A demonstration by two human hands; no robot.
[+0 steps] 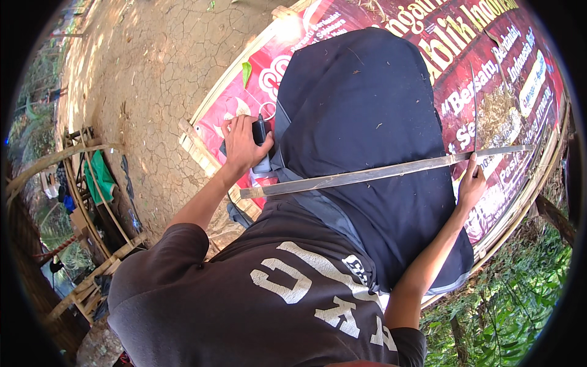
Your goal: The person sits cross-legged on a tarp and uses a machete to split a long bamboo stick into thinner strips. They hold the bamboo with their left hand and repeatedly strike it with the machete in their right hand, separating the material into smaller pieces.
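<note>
My left hand (243,144) is curled round a small black and grey device (260,131), which rests beside my leg on the red printed banner (223,116). A thin white cord (268,108) loops near its top; I cannot tell exactly what the device is. Across my lap lies a long, narrow bamboo strip (367,175). Its left end is just below my left hand. Toward its right end my right hand (472,183) pinches it, with the fingertips on its lower edge. Dark cloth (361,110) covers my legs under the strip.
The banner covers a bamboo platform whose edge (217,88) shows at the left. Dry fibres (498,113) and thin strands lie on it at the right. Cracked earth (153,73) lies beyond. A bamboo frame with green cloth (99,177) stands at the far left; plants (507,300) grow at the lower right.
</note>
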